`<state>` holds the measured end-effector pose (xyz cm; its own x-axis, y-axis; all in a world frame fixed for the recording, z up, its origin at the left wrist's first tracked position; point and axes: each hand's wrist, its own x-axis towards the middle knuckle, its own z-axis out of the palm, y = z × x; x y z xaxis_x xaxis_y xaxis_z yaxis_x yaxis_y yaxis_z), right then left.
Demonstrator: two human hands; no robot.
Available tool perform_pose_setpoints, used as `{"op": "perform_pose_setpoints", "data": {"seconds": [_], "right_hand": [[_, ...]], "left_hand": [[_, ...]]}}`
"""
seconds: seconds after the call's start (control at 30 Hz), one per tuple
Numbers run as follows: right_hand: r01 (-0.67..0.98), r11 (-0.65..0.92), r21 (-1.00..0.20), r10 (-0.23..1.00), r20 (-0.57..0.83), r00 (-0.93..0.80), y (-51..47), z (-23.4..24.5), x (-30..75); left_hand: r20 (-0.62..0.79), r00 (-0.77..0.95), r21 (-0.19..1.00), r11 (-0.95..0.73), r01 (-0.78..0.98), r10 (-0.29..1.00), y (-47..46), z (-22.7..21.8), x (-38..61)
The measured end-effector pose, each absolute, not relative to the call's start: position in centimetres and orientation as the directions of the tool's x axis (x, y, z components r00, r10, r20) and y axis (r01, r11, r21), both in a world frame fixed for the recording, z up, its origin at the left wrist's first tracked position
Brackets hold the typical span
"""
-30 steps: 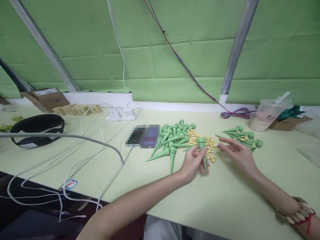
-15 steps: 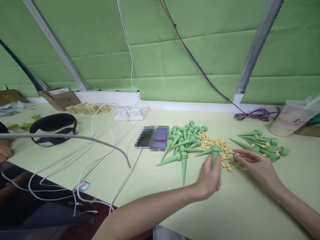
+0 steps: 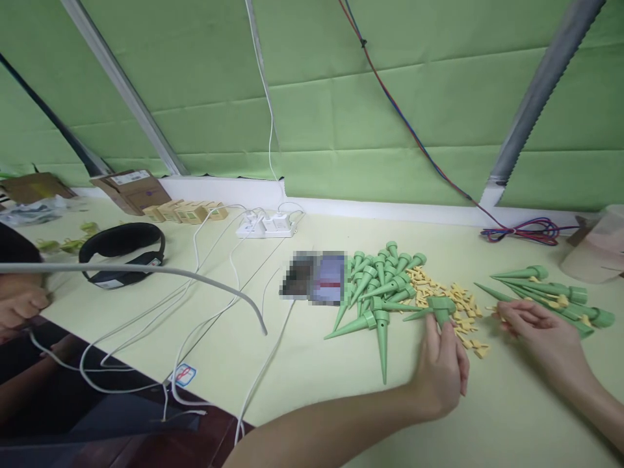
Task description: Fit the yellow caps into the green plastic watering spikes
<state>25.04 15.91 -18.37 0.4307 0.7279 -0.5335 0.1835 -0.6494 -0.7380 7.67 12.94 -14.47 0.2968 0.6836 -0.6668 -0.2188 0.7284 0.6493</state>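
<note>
My left hand (image 3: pixel 442 367) is closed around a green plastic watering spike (image 3: pixel 441 308), its wide cap end upward and its lower part hidden in my fingers. To the right, my right hand (image 3: pixel 548 338) pinches a small yellow plastic piece (image 3: pixel 489 309), mostly covered by the fingertips. Loose yellow pieces (image 3: pixel 465 305) lie scattered on the table between the hands. Left of them is a heap of green spikes (image 3: pixel 385 279). Beyond my right hand lies a smaller group of green spikes (image 3: pixel 556 289) with yellow pieces fitted to them.
A blurred flat object (image 3: pixel 312 278) lies beside the heap. A plastic cup (image 3: pixel 597 250) and a bundled red-blue cable (image 3: pixel 526 231) stand at the back right. White cables (image 3: pixel 195 286), a power strip (image 3: pixel 266 224) and a black headband device (image 3: pixel 121 257) occupy the left, near another person's hand (image 3: pixel 22 305).
The view has turned slightly left, so everything sits further right in the picture. Both hands stay near the yellow pieces, still holding the spike and the small yellow piece.
</note>
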Motion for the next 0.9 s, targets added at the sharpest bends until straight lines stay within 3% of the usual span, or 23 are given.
{"op": "perform_pose_setpoints", "data": {"seconds": [0.17,0.33,0.53,0.73,0.9], "right_hand": [[0.155,-0.652,-0.742,0.711,-0.527,0.466,16.2,-17.9,23.2],[0.115,-0.561,-0.820,0.800,-0.502,0.328,16.7,-17.1,20.6],[0.300,-0.408,-0.862,0.909,-0.355,0.218,16.8,-16.2,19.9],[0.289,-0.365,-0.885,0.930,-0.333,0.156,16.4,-15.9,20.6],[0.302,-0.209,-0.930,0.978,-0.206,0.042,16.3,-15.2,20.4]], "left_hand": [[-0.686,0.266,0.618,0.735,-0.279,0.678,13.2,-13.9,7.8],[-0.690,0.192,0.619,0.707,-0.342,0.698,13.2,-14.4,7.8],[-0.699,0.103,0.597,0.657,-0.461,0.707,13.7,-15.1,7.8],[-0.681,0.114,0.630,0.658,-0.413,0.723,14.5,-15.2,7.6],[-0.639,0.158,0.665,0.645,-0.377,0.752,14.8,-15.1,7.7]]}}
